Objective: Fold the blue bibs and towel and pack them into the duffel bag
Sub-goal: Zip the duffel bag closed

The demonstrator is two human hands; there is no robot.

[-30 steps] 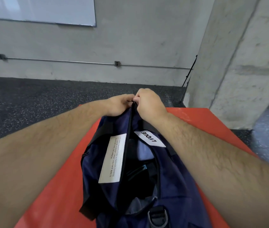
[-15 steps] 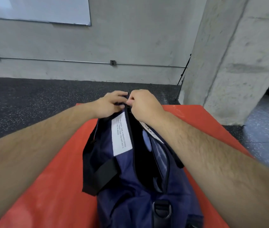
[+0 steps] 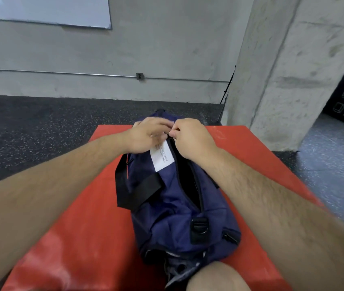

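Head view, looking down both bare forearms. Navy duffel bag lies lengthwise on a red mat, far end pointing away from the person. Bag is soft woven cloth, rounded like a barrel, creased along the near end.

Zip runs along the top and gapes as a dark slit over its near stretch. Interior too dark to make out any contents.

Hands close together at the far end of the bag, almost touching.
- Right hand: fingers curled, thumb and forefinger pinching the zip at its far end. Pull tab itself hidden.
- Left hand: lies over the cloth just left of the zip, fingers blurred. Cannot tell whether it grips or only presses.

White rectangular label with small print sits on the top panel, its far corner under the left hand. Flat black webbing strap loops off the left side. Black buckle tab with metal D-ring sits on the near end.

Mat is smooth, slightly glossy, square-cornered. Floor is dark speckled rubber. Rough concrete pillar stands at the right.
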